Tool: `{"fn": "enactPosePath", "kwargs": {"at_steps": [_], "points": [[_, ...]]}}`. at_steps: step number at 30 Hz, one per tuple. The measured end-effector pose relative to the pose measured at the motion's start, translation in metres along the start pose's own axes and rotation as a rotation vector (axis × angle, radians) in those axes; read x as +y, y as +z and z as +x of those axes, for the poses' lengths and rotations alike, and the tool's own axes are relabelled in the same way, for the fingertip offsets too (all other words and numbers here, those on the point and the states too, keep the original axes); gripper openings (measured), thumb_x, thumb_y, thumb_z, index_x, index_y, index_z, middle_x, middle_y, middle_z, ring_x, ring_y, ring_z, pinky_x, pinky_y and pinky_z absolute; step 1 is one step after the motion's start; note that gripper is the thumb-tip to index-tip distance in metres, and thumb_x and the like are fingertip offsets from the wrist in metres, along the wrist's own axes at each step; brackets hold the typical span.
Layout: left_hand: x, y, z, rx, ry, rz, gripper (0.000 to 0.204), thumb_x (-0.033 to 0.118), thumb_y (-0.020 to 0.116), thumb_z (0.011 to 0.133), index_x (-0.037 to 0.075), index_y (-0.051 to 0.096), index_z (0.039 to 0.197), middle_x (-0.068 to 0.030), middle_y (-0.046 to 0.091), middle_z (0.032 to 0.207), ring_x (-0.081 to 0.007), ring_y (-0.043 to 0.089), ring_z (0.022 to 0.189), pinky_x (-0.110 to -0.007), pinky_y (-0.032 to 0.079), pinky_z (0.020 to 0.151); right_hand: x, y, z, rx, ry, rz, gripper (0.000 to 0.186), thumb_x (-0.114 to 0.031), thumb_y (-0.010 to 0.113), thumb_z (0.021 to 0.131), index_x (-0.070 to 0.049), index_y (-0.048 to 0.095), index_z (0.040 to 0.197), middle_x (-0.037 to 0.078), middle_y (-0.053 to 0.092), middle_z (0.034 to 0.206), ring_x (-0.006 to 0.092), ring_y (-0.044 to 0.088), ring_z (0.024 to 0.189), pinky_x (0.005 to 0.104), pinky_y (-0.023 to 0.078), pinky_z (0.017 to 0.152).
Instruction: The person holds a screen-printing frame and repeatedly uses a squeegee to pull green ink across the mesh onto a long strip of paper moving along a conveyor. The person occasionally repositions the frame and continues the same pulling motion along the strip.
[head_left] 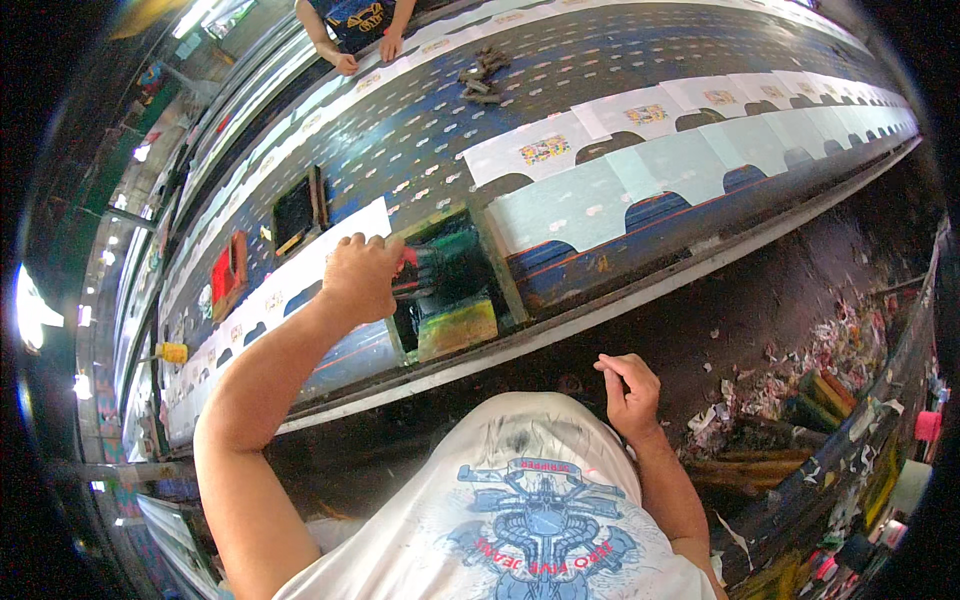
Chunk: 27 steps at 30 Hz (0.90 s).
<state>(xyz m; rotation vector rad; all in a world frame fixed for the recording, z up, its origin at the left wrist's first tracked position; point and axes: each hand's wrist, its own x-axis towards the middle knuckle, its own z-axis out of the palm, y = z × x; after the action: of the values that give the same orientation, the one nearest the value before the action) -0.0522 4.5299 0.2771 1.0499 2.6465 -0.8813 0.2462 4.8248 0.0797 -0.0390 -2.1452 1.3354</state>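
Note:
My left hand [360, 270] is shut on a squeegee [420, 262], its red part showing beside my fingers and its dark blade end in a screen-printing frame [505, 285] smeared with dark green ink. That frame lies across the near side of a long printing table [570, 285]. Pale cut fabric pieces [540, 205] run in a row to its right, some behind bearing small colourful prints [545, 150]. A white piece [375, 215] lies left of the frame. My right hand [630, 390] hangs short of the table's front edge, fingers curled, nothing visible in them.
Across the table a person's hands [390, 45] touch a far row of pieces. A black frame [295, 210], a red frame [228, 275], a yellow container [172, 353] and a dark pile [482, 75] sit on the table. Scraps [820, 340] litter the right below its metal rail.

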Motion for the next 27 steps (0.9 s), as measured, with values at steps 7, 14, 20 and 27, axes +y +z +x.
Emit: {"fn": "enactPosePath", "kwargs": {"at_steps": [7,14,20,27], "points": [[-0.003,0.005,-0.011,-0.043,-0.053,-0.027,0.064,0.021,0.086,0.077,0.008,0.064,0.136,-0.0159,0.075,0.121,-0.0376,0.07,0.121,-0.049,0.054,0.105,0.004,0.001,0.004,-0.011,0.0,0.016,0.022,0.005,0.071,0.101,-0.003,0.077,0.121,0.014,0.082,0.1,0.0313,0.078,0.088,0.0413,0.061,0.079],[-0.005,0.015,-0.014,-0.01,-0.072,0.0,0.064,0.025,0.089,0.079,0.008,0.065,0.136,-0.0171,0.075,0.125,-0.0389,0.071,0.121,-0.05,0.054,0.107,0.001,0.002,0.006,-0.023,-0.008,0.016,0.022,0.006,0.071,0.1,-0.002,0.077,0.12,0.014,0.082,0.1,0.0313,0.078,0.088,0.0407,0.061,0.079],[0.006,0.016,-0.017,0.051,-0.022,0.061,0.064,0.022,0.088,0.078,0.007,0.065,0.135,-0.0172,0.075,0.125,-0.0388,0.071,0.123,-0.051,0.054,0.107,0.003,0.001,-0.002,-0.022,0.006,0.017,0.023,0.006,0.071,0.1,-0.002,0.078,0.121,0.014,0.082,0.1,0.0316,0.078,0.088,0.041,0.061,0.079],[0.01,0.01,-0.001,-0.032,-0.041,-0.074,0.068,0.016,0.083,0.075,0.008,0.062,0.139,-0.0174,0.075,0.12,-0.0394,0.071,0.118,-0.049,0.054,0.104,0.0,-0.003,-0.006,-0.003,-0.001,-0.001,0.023,0.006,0.071,0.1,-0.002,0.077,0.12,0.014,0.081,0.099,0.0317,0.077,0.087,0.0416,0.061,0.078]]}}
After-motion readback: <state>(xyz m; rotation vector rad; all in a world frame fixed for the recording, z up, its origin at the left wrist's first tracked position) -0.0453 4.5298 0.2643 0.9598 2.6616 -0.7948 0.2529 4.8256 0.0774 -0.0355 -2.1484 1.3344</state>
